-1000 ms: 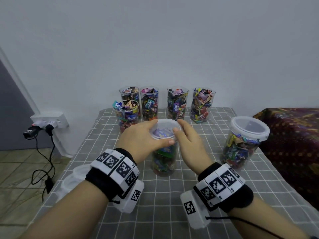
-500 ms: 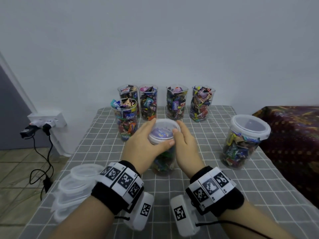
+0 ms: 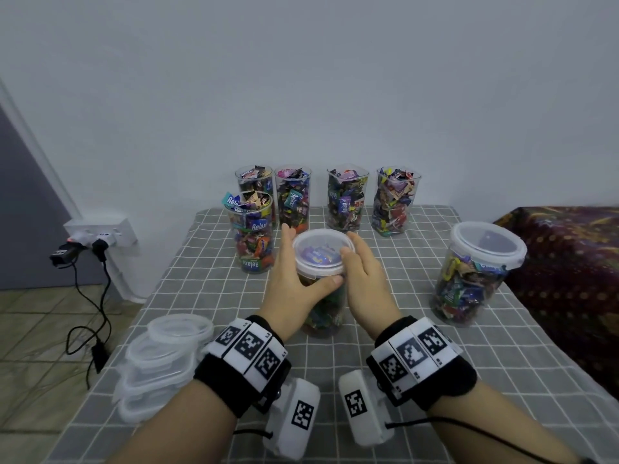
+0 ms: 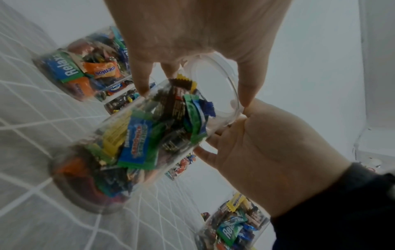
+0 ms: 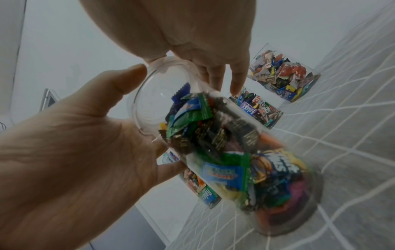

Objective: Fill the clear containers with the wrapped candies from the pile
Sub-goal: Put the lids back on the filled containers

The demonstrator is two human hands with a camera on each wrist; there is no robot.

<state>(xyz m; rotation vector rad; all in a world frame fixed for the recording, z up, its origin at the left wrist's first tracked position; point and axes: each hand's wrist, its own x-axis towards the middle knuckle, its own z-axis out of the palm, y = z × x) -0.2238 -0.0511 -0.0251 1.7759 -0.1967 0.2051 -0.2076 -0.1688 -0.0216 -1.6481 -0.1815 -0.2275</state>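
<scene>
Fingers (image 3: 360,249) of both hands round upright lidded container (image 3: 323,289); long axis vertical

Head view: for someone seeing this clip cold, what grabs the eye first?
Both hands, left hand and right hand, clasp the lid of a candy-filled clear container at the table's middle. Behind it stand five open containers heaped with bright wrapped candies, another lidded container sits to the right, and spare lids are stacked at the near left.
</scene>
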